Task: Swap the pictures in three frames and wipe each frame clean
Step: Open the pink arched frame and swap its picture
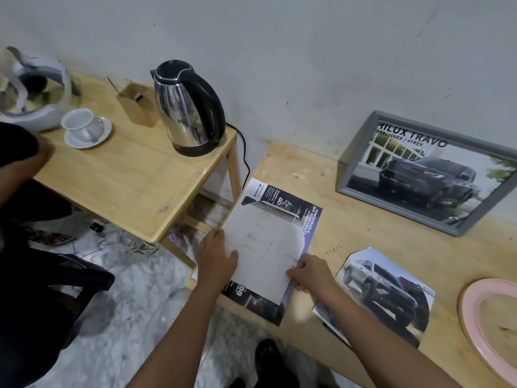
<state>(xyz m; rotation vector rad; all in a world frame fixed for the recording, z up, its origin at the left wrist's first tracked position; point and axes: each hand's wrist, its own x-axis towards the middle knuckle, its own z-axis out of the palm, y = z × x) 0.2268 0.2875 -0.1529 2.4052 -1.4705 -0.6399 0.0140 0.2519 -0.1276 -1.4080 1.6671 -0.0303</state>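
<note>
A pale sheet lies on top of a printed car brochure page at the left end of the wooden bench. My left hand presses flat on the sheet's left edge. My right hand pinches the sheet's lower right edge. A grey picture frame with a dark pickup picture leans against the wall at the back right. A loose cut-out picture of a silver car lies on the bench to the right of my right hand.
A small wooden table stands to the left with a steel kettle, a white cup on a saucer and a small box. A pink round rim shows at the far right. Someone's arm is at the left edge.
</note>
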